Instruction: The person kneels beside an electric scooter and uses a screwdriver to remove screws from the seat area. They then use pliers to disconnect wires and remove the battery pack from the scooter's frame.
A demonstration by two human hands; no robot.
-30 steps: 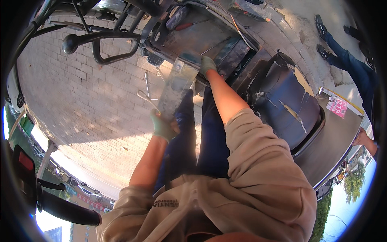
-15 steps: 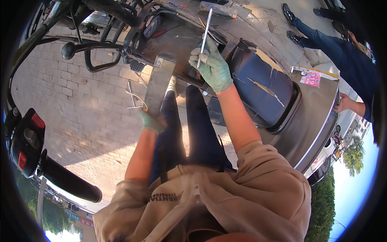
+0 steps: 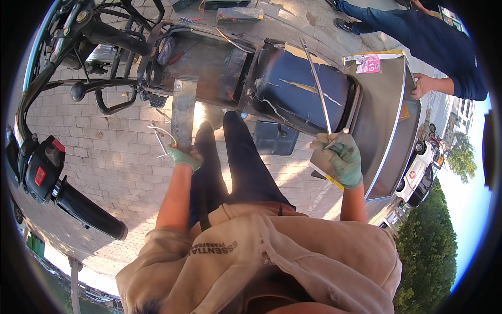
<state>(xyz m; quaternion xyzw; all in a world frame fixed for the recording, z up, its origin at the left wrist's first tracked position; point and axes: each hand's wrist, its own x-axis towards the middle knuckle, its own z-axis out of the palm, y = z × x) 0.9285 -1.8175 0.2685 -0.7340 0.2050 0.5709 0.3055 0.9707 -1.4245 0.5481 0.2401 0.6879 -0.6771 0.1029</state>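
My left hand (image 3: 185, 158), in a green-palmed work glove, is closed around the lower end of a flat, oblong grey metal piece (image 3: 183, 115). Pale wires (image 3: 168, 133) curl beside it. A thin silver rod (image 3: 160, 143) shows next to this hand; whether I grip it or it lies on the ground, I cannot tell. My gloved right hand (image 3: 345, 159) is closed on a long thin metal rod (image 3: 318, 83), with a short crosspiece at the fingers. That rod slants up across the cracked black seat (image 3: 298, 86) of a three-wheeled vehicle.
Left of the seat is an open compartment (image 3: 201, 57) holding a red-handled screwdriver (image 3: 178, 56). The handlebar grip (image 3: 89, 214) juts in at left. A black panel (image 3: 276, 138) lies on the paving. Another person's hand (image 3: 422, 85) touches the cargo box (image 3: 387, 78) at right.
My right hand has swung right and nearer to me with the rod, from over the compartment to beside the seat. My left hand still holds the metal piece. The view has shifted.
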